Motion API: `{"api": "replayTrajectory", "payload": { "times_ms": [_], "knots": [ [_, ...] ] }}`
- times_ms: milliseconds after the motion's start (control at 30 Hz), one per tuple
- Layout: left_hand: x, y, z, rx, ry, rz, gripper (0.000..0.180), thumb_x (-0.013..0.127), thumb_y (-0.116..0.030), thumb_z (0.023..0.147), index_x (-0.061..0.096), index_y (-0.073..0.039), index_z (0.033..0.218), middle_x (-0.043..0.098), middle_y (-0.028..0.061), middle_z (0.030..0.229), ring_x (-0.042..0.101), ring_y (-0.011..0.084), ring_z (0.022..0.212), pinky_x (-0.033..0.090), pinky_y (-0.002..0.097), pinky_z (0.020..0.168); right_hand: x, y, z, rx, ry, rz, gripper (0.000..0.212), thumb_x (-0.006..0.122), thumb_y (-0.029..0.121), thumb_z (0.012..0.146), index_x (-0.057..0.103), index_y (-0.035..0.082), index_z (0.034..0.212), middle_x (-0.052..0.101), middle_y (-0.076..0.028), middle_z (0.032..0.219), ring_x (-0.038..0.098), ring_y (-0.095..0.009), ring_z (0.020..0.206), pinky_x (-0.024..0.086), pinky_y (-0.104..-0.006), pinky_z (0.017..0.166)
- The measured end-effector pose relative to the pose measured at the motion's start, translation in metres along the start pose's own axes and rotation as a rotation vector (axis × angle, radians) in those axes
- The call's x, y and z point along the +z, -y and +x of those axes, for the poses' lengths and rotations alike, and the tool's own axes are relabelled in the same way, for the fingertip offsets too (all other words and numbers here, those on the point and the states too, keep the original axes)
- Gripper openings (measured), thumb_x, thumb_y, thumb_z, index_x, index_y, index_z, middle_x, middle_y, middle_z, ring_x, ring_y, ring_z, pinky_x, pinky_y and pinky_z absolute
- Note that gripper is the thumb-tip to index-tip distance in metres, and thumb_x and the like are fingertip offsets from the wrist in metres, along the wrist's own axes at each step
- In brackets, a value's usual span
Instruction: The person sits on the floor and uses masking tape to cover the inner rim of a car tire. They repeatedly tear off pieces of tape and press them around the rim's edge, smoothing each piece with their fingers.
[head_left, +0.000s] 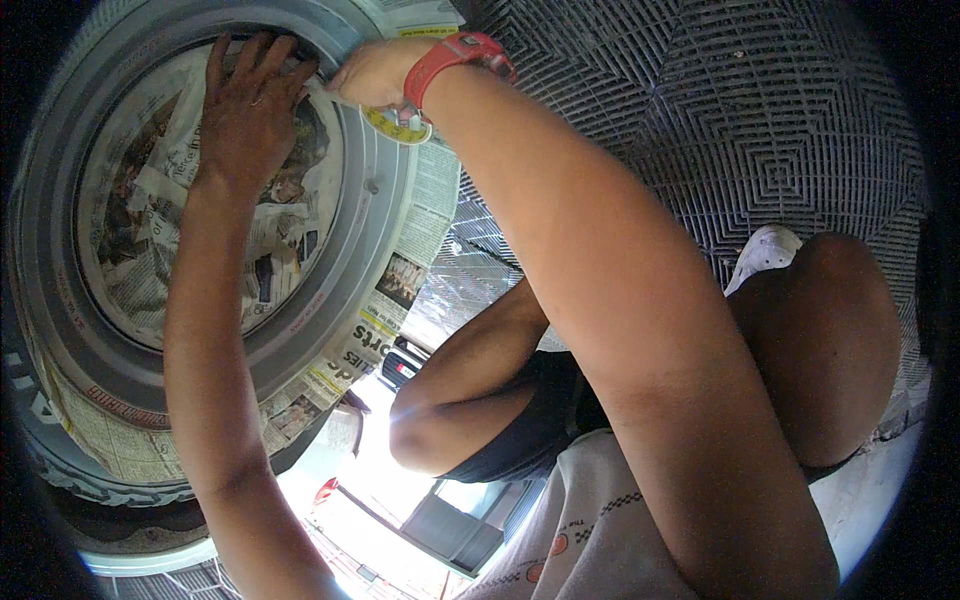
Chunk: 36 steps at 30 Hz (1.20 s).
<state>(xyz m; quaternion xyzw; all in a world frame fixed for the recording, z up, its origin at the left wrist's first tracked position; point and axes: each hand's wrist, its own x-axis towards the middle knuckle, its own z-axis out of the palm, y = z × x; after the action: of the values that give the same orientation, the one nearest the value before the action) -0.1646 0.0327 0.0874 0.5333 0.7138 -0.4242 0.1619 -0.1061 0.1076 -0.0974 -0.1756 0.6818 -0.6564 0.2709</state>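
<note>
A large grey wheel rim (375,215) fills the left side, its centre covered with newspaper sheets (160,215). My left hand (250,115) lies on that paper near the upper inner edge of the rim, fingers spread and fingertips against the edge. Close beside it, my right hand (375,75) is closed at the rim's upper right, its fingertips pointing toward the left hand. Under the right palm shows part of a tape roll (395,125) with a yellow printed core; the hand hides the rest. A red wristwatch (460,65) is on my right wrist.
More newspaper (425,200) is tucked around the rim, over the tyre (110,490). Black ribbed matting (700,110) covers the floor at the upper right. My bent knees (840,340) are at the right and lower middle. Bright daylight washes out the bottom.
</note>
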Motion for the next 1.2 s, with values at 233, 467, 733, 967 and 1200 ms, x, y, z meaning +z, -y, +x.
{"api": "replayTrajectory", "payload": {
  "times_ms": [233,467,733,967,1200],
  "knots": [
    [-0.001,-0.009,0.002,-0.035,0.055,0.030,0.032,0.064,-0.021,0.099,0.075,-0.023,0.129,0.058,0.0028,0.147,0.046,0.0246,0.146,0.020,0.0567,0.132,-0.001,0.000,-0.005,0.077,-0.012,0.139,0.039,0.070,0.005,0.086,0.077,-0.001,0.124,0.073,-0.026,0.130,0.071,-0.044,0.120,0.056,-0.0542,0.103],
    [0.011,-0.027,-0.008,-0.100,0.059,0.051,0.038,0.065,-0.017,0.092,0.075,-0.023,0.128,0.056,0.0061,0.149,0.043,0.0290,0.148,0.019,0.0589,0.132,0.001,0.002,-0.014,0.150,0.150,0.221,0.065,0.045,0.023,0.097,0.050,0.030,0.161,0.074,-0.016,0.117,0.073,-0.027,0.080,0.061,-0.0439,0.063],
    [0.011,-0.028,-0.015,-0.103,0.165,0.122,0.042,0.064,-0.018,0.095,0.072,-0.028,0.135,0.050,0.0061,0.157,0.038,0.0288,0.153,0.016,0.0587,0.133,-0.006,0.015,-0.048,0.275,-0.038,0.528,0.040,0.054,0.021,0.094,0.081,0.003,0.118,0.076,-0.024,0.122,0.075,-0.036,0.114,0.058,-0.0518,0.099],
    [0.000,-0.026,-0.006,-0.105,0.274,0.137,0.044,0.061,-0.022,0.099,0.068,-0.030,0.142,0.047,0.0061,0.160,0.035,0.0293,0.155,0.012,0.0592,0.134,-0.002,0.016,-0.041,0.181,-0.147,0.198,0.042,0.050,0.025,0.100,0.077,0.015,0.129,0.078,-0.019,0.117,0.075,-0.038,0.106,0.058,-0.0470,0.097],
    [0.002,-0.022,-0.005,-0.075,0.237,0.103,0.045,0.062,-0.020,0.099,0.068,-0.028,0.142,0.045,0.0071,0.163,0.034,0.0303,0.156,0.011,0.0607,0.134,0.019,0.009,-0.025,0.170,-0.226,0.224,0.042,0.050,0.025,0.100,0.077,0.016,0.131,0.075,-0.018,0.128,0.073,-0.039,0.115,0.056,-0.0473,0.103]
  ]
}}
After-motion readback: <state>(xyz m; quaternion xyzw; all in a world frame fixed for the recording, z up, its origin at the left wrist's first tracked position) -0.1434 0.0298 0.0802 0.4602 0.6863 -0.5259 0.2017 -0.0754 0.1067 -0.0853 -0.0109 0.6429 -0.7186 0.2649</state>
